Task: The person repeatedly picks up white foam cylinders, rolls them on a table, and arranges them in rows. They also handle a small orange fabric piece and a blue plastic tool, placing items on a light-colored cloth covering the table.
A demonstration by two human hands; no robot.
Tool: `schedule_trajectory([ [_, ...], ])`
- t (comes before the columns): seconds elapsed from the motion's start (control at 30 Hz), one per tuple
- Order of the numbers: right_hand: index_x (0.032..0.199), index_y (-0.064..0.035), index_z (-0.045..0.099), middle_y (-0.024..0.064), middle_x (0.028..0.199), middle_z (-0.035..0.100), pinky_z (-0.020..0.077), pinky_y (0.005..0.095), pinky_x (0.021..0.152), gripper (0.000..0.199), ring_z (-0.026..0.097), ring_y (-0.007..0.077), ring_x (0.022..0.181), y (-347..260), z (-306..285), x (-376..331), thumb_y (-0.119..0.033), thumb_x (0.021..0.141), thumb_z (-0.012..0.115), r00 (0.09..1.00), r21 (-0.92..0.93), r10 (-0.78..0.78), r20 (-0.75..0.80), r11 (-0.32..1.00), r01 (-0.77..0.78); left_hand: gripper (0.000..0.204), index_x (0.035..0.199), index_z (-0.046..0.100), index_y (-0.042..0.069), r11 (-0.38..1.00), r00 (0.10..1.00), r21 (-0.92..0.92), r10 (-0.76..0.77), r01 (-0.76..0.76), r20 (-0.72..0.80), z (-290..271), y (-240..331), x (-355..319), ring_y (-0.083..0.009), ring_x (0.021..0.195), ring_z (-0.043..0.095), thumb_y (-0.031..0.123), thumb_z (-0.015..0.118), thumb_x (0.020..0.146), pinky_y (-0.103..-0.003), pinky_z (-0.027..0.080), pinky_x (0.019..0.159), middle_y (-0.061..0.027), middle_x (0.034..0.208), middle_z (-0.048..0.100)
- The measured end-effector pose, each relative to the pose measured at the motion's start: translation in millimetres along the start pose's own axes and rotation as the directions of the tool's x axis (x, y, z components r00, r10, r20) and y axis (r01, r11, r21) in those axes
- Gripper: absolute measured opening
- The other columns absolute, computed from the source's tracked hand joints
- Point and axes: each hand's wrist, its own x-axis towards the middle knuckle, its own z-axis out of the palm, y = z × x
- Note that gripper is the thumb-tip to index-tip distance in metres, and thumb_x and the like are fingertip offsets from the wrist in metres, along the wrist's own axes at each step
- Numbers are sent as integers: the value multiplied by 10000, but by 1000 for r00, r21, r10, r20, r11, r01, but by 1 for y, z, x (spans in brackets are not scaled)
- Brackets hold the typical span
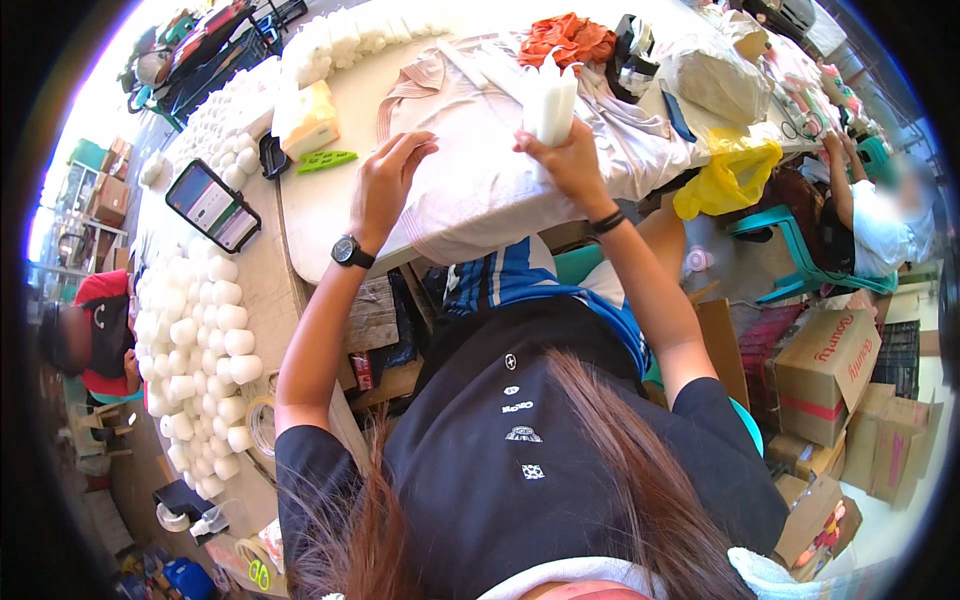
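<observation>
- The right hand (pixel 572 165) is gripping a bundle of white candles (pixel 551 100), fingers closed around its lower end.
- The bundle is standing nearly upright on the pale cloth (pixel 470 190), its long axis running up the picture and away from the person, top end pointing toward the far side of the table.
- The left hand (pixel 385 185) is lying apart from the right one, fingers bent and pressing down on the cloth just left of the bundle; it is holding nothing that can be made out.
- The cloth is draping over the near edge of the white table (pixel 320 210), with a striped shirt (pixel 420 85) lying under it.
- A black wristwatch (pixel 350 252) is sitting on the left wrist and a dark band (pixel 606 222) on the right.
- A yellow block (pixel 306 120) and a green strip (pixel 325 159) are lying left of the hands, well apart from them.
- A phone (pixel 212 205) is resting on the side bench, beside a large spread of short white rolls (pixel 200 340).
- An orange rag (pixel 566 40) and a yellow plastic bag (pixel 728 178) are lying beyond and right of the bundle.
- Another person in white (pixel 880 220) is sitting at the far right, and cardboard boxes (pixel 830 370) are stacking up on the floor beside.
</observation>
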Motion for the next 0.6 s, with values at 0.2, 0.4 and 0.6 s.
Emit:
schedule_trajectory([
  [0.2,1096,-3,677,138,886,710,531,355,734,342,669,212,774,-48,-44,2,-179,833,809,923,-449,-62,379,860,243,243,1192,712,26,996,1000,-94,9,-9,1,-3,4,3,-269,908,755,30,658,956,-335,583,760,-153,1108,741],
  [0.4,1116,-13,654,192,901,718,556,425,730,355,718,334,819,-59,-48,0,-159,810,758,884,-770,-42,466,472,429,253,1198,709,17,988,999,-150,28,-24,26,-2,14,7,-253,921,758,-7,630,959,-332,592,780,-158,1098,742],
  [0.6,974,-44,642,110,806,725,571,427,710,153,733,262,746,-68,-31,2,-121,844,667,840,-854,-160,518,-57,516,248,1197,704,15,992,997,-127,22,-12,75,-2,18,9,-273,928,752,0,633,960,-342,590,787,-155,1087,739],
])
